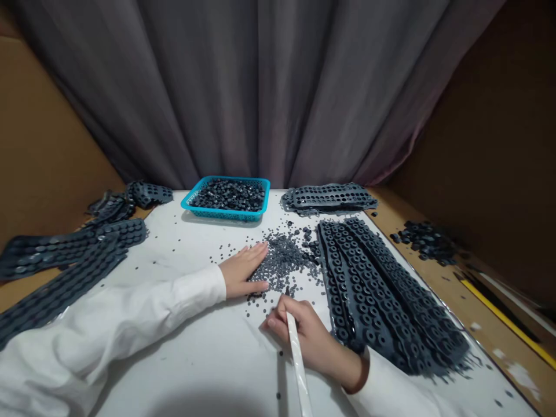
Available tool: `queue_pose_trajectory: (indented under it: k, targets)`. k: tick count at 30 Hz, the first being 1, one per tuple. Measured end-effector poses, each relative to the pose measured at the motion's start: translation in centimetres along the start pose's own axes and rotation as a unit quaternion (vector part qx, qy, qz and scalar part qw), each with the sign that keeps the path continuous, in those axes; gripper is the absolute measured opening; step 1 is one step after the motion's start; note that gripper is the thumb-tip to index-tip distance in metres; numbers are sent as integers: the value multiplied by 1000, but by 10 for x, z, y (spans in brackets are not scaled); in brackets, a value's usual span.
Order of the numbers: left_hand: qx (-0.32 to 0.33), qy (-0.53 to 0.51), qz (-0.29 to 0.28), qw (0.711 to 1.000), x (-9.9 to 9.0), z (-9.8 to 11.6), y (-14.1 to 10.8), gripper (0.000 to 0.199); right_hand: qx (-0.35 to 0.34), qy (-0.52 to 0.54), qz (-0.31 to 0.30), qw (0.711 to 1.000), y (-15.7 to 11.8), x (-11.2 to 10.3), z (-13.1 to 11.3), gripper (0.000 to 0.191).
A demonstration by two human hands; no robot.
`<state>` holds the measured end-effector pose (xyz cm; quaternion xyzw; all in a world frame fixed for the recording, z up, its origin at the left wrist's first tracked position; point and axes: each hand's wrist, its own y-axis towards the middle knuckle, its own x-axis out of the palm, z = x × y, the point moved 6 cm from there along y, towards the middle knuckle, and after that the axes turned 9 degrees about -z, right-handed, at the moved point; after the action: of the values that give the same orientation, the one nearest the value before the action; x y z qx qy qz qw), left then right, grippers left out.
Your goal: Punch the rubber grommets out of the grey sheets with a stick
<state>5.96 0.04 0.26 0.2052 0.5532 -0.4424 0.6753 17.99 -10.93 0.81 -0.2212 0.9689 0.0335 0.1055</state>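
Note:
My left hand (244,271) lies flat on the white tabletop, palm down with the thumb apart. Its fingertips touch the edge of a spread of small dark grey discs (284,255). Just below that spread, my right hand (304,333) is closed around a long white stick-like tool (297,365), gripped like a pen. A short dark tip shows above the fingers, close to the nearest discs; I cannot tell what kind of tool it is. Beside my right hand are dark rubber sheets (373,295) covered with rows of raised rings.
A blue plastic basket (225,216) of small black parts stands at the back. More perforated dark strips (330,198) are stacked at back right, and studded strips (78,249) lie left. Black pieces (425,240) and a yellow-edged tool (506,318) lie along the right edge.

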Motion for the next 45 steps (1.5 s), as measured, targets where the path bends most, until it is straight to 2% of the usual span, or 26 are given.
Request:
queue_pose_trajectory:
  k: [2, 4, 7, 9, 11, 14, 15, 16, 17, 18, 20, 22, 23, 25, 26, 27, 29, 30, 31, 32, 34, 35, 37, 39, 41, 45]
  targets:
    - [35, 2, 7, 999, -7, 18, 3, 88, -6, 0, -1, 1000, -1, 0, 0, 33]
    - [35, 3, 16, 999, -13, 20, -3, 87, -18, -4, 1, 1000, -2, -1, -1, 33]
    - [-16, 2, 24, 1000, -18, -7, -25, 83, -38, 14, 9, 999, -4, -4, -6, 33]
    - [-66, -1, 28, 997, -17, -35, -44, 82, -36, 84, -18, 996, -7, -4, -9, 34]
    - [-111, -3, 32, 993, -14, -61, -66, 83, 5, 212, -121, 970, -11, 6, -11, 42]
    - [-162, -10, 31, 986, -8, -87, -96, 84, 125, 347, -337, 866, -26, 34, -12, 52]
    - [-175, -13, 31, 984, -5, -93, -104, 85, 157, 354, -379, 840, -29, 40, -11, 52]
    - [-187, -16, 30, 982, -3, -96, -111, 86, 174, 350, -393, 832, -30, 42, -8, 52]
    - [-196, -18, 28, 980, 0, -99, -117, 88, 171, 344, -375, 844, -25, 40, -5, 51]
    - [-203, -21, 28, 978, 2, -100, -121, 90, 150, 332, -325, 873, -18, 34, -2, 51]
    - [-211, -26, 27, 977, 8, -102, -128, 91, 82, 289, -169, 939, -3, 11, 1, 49]
    - [-214, -25, 29, 976, 13, -103, -133, 90, 14, 238, -30, 971, 1, -12, -3, 44]
    - [-214, -19, 26, 976, 17, -103, -135, 89, -9, 216, 11, 976, -1, -21, -7, 42]
    - [-209, 9, 14, 978, 24, -102, -139, 86, -25, 203, 11, 979, -5, -25, -14, 42]
    - [-201, 27, 5, 979, 28, -101, -141, 86, -14, 213, -35, 976, -6, -20, -17, 43]
    - [-191, 44, -3, 981, 32, -99, -143, 87, 13, 230, -114, 966, -9, -10, -17, 45]
    - [-168, 66, -12, 983, 37, -95, -144, 90, 89, 269, -298, 912, -18, 17, -14, 50]
    - [-161, 72, -12, 984, 38, -93, -145, 92, 118, 281, -356, 884, -22, 26, -12, 52]
    - [-158, 75, -10, 985, 39, -92, -145, 92, 131, 279, -368, 877, -23, 29, -8, 54]
    - [-157, 75, -6, 985, 40, -91, -145, 92, 128, 265, -334, 895, -19, 26, -4, 53]
    - [-156, 74, 0, 985, 41, -89, -144, 92, 85, 226, -174, 955, -7, 6, 0, 51]
    - [-156, 76, 8, 985, 40, -86, -143, 91, 55, 201, -92, 974, -4, -6, 0, 48]
    - [-156, 83, 31, 984, 37, -79, -140, 87, 2, 151, 9, 988, -3, -23, -5, 44]
    - [-157, 88, 50, 982, 33, -68, -134, 83, -35, 110, 33, 993, -5, -28, -12, 43]
    - [-150, 86, 44, 984, 30, -53, -119, 80, -49, 76, 37, 995, -7, -29, -15, 44]
    - [-102, 76, 25, 992, 28, -12, -69, 74, -51, 40, 76, 995, -9, -32, -12, 47]
